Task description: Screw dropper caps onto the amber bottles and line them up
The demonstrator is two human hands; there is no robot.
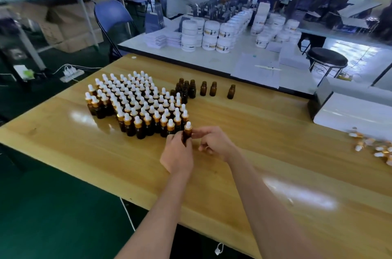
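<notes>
My left hand (177, 155) grips an amber bottle (187, 136) upright just above the wooden table (244, 131). A dropper cap (188, 126) with a white bulb and gold collar sits on the bottle. My right hand (214, 144) pinches the bottle's neck at the collar from the right. Directly behind stands a dense block of capped amber bottles (135, 101) in rows. Several uncapped amber bottles (192, 88) stand at the block's far right. Loose dropper caps (373, 146) lie at the table's right edge.
A white box (352, 110) sits at the right of the table. Behind it, a white table (212, 61) carries stacked white jars (212, 35) and papers. A person sits at the far side. A blue chair (112, 16) and a black stool (327, 60) stand nearby.
</notes>
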